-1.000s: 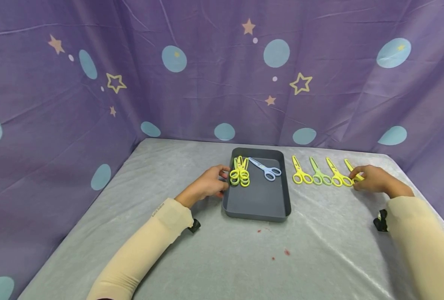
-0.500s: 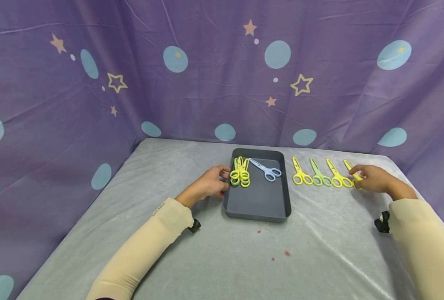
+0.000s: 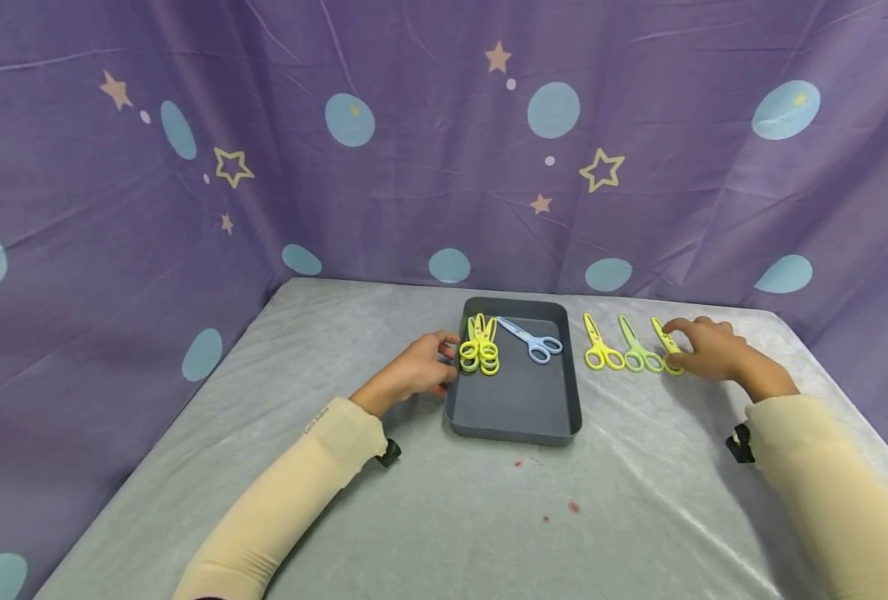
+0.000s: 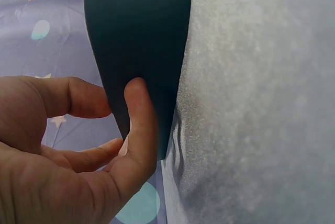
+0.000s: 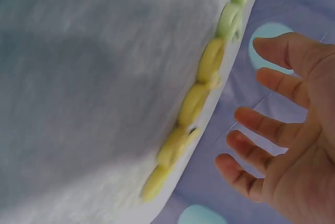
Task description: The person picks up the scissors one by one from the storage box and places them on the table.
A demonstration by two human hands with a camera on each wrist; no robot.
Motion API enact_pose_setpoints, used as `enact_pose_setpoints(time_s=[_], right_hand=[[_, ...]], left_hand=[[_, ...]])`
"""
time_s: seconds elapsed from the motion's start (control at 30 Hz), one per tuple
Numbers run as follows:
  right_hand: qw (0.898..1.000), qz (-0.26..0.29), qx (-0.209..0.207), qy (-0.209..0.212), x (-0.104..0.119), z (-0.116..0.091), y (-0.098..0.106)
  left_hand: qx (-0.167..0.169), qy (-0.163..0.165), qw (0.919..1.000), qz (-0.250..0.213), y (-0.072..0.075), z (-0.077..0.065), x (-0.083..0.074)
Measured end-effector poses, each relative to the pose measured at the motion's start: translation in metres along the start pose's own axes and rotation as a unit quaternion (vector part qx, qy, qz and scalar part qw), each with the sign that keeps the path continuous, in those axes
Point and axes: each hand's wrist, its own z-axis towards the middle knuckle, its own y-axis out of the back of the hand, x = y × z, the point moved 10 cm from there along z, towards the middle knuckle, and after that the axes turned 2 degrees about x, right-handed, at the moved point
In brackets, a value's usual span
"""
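My left hand (image 3: pixel 417 365) touches the left outer wall of a dark grey tray (image 3: pixel 519 410); in the left wrist view its fingers rest against that wall. Inside the tray lie a bunched group of yellow and green scissors (image 3: pixel 479 337) and a light blue pair of scissors (image 3: pixel 515 328). My right hand (image 3: pixel 702 348) hovers over a yellow pair of scissors (image 3: pixel 662 333), partly covering it. The right wrist view shows that hand's fingers spread apart, holding nothing. Another yellow pair of scissors (image 5: pixel 170 150), hidden by the hand in the head view, lies at the row's end.
Further left in the row are a green pair of scissors (image 3: pixel 630 335) and a yellow pair of scissors (image 3: pixel 594 333). A grey cloth (image 3: pixel 414 517) with small red marks covers the table. A purple patterned curtain (image 3: pixel 429 217) stands behind it.
My right hand has moved left, from the yellow scissors at the row's right end to the yellow pair beside it. The left hand and tray stay where they were.
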Motion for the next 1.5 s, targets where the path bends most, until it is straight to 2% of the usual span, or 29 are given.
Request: enact_pose_setpoints(time_s=[0.43, 0.87, 1.5], right_hand=[[0.997, -0.028, -0.033, 0.069, 0.072, 0.007, 0.011], [0.985, -0.033, -0.073, 0.152, 0.139, 0.012, 0.015], [0.974, -0.050, -0.053, 0.216, 0.206, 0.034, -0.002]], left_hand=[[0.003, 0.005, 1.0000, 0.004, 0.000, 0.001, 0.002], [0.001, 0.009, 0.9999, 0.006, 0.000, 0.001, 0.002], [0.004, 0.012, 0.9999, 0.003, 0.001, 0.002, 0.002]])
